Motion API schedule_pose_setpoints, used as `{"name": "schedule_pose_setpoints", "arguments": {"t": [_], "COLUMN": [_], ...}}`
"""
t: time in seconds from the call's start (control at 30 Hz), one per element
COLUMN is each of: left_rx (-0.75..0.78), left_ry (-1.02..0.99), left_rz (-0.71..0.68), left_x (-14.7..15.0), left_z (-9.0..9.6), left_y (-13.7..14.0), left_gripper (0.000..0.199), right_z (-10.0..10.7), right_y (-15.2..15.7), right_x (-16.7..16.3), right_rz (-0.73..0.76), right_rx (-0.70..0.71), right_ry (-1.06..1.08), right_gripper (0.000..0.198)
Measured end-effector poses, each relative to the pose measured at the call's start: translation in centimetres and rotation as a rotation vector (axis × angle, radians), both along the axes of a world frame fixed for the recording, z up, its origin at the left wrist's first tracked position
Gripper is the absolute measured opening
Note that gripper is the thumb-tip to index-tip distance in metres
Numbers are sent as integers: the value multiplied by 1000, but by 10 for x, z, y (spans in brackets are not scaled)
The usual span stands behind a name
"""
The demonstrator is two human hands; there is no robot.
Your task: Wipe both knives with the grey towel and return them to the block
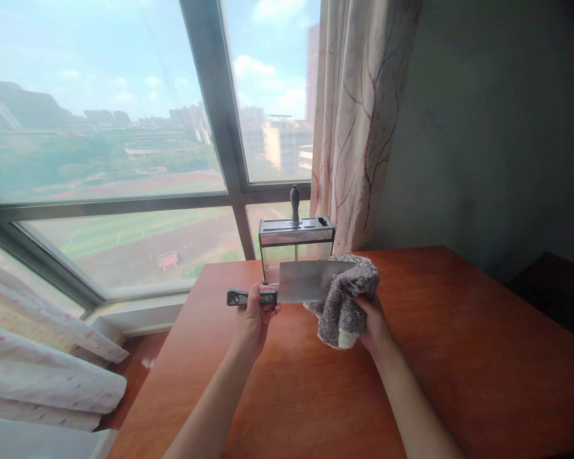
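Observation:
A cleaver (302,280) is held level above the table, its broad metal blade pointing right. My left hand (258,313) is closed around its dark patterned handle, with the thumb on top. My right hand (373,315) grips a fluffy grey-brown cloth (337,312), which is bunched over the right end of the blade and hides it. Some of my right fingers are out of sight behind the cloth. Just behind the blade stands a knife block (296,233) with clear sides and a metal top. One dark knife handle (294,203) sticks up out of it.
The reddish-brown wooden table (296,395) reaches to a large window (100,108) at the left and back. A patterned curtain (358,115) hangs behind the knife block, and a pale curtain (43,363) is at lower left. A grey wall (488,127) stands at the right.

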State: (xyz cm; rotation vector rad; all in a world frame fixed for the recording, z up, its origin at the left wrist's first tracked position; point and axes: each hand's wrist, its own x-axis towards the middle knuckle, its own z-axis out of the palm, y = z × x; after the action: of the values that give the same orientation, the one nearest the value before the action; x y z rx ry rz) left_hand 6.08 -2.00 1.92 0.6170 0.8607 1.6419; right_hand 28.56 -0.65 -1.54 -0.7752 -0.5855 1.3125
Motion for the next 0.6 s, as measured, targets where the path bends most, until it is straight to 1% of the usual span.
{"name": "schedule_pose_setpoints", "arguments": {"t": [0.13, 0.23, 0.33, 0.43, 0.5, 0.6], "left_rx": [33, 39, 31, 14, 6, -1], "left_ry": [40, 75, 90, 85, 70, 46], "left_rz": [66, 46, 3, -25, -38, -59], "left_x": [-9, -15, -16, -14, -13, -12], "left_z": [0, -1, -2, -3, -3, -2], "left_y": [4, 6, 6, 5, 5, 4], "left_gripper": [30, 30, 29, 29, 29, 29], "right_z": [2, 0, -1, -2, -4, -7], "right_y": [-1, 0, 1, 2, 2, 4], "right_x": [-3, -4, -2, -2, -2, -5], "right_rz": [75, 22, -40, -58, -66, -86], "right_rx": [-21, -35, -84, -126, -124, -84], "right_ry": [-287, -376, -327, -236, -183, -102], "right_gripper": [41, 39, 39, 40, 40, 40]}}
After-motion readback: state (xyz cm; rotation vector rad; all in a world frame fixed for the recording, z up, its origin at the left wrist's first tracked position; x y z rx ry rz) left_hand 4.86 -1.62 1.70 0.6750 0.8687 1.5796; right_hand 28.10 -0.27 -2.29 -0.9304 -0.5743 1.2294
